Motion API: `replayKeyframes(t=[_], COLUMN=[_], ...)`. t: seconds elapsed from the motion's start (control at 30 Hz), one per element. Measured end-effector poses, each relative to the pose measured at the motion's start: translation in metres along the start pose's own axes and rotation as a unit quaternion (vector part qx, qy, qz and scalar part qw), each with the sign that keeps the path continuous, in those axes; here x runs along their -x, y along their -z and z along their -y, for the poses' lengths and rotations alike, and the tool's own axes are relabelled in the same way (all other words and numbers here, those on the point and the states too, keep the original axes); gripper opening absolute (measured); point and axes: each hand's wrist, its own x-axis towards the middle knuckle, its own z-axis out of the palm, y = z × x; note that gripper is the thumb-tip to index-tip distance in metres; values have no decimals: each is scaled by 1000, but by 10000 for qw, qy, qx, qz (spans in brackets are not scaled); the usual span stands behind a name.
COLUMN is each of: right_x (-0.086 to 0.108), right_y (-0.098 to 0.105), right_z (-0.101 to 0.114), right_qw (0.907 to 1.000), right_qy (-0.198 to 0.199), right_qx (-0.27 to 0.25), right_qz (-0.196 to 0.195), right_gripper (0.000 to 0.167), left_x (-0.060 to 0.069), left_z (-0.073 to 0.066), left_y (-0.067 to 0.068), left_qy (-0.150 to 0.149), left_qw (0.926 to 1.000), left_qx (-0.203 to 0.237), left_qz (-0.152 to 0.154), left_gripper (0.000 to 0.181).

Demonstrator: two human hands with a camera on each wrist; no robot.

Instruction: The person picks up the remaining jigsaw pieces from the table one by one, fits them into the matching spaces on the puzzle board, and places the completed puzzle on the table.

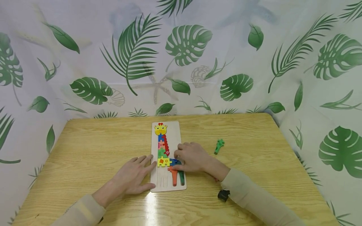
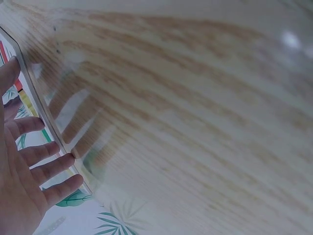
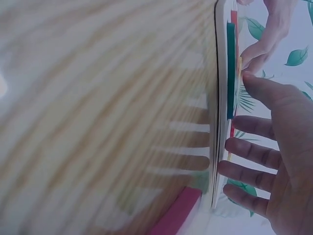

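A pale wooden puzzle board (image 1: 169, 125) carries a giraffe with a yellow head piece (image 1: 160, 129), a yellow numbered piece (image 1: 163, 162), an orange leg (image 1: 174, 178) and a dark green leg (image 1: 182, 179). My left hand (image 1: 131, 175) rests along the board's left edge, fingers spread; the left wrist view shows its fingertips (image 2: 73, 181) at that edge. Over the board's right side, my right hand (image 1: 195, 157) touches the blue piece (image 1: 174, 162), partly covering it. In the right wrist view the fingers (image 3: 254, 152) are extended beside the board, thumb near the pieces.
A green puzzle piece (image 1: 219, 146) lies on the wooden table (image 1: 99, 141) to the right of the board. In the right wrist view a magenta piece (image 3: 178, 213) lies on the table beside the board. A leaf-patterned cloth (image 1: 198, 78) hangs behind and at both sides.
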Motion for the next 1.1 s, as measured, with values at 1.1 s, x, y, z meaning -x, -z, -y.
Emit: replayKeyframes(t=[1.1], right_x=[36], right_y=[10], right_z=[-20], right_qw=[9973], right_qy=[86], right_qx=[-141], right_qz=[-709], right_gripper=[46], left_x=[0], left_z=[0], left_y=[0], left_qy=[-5], left_qw=[10000], left_qx=[42], left_qz=[-25], left_gripper=[82])
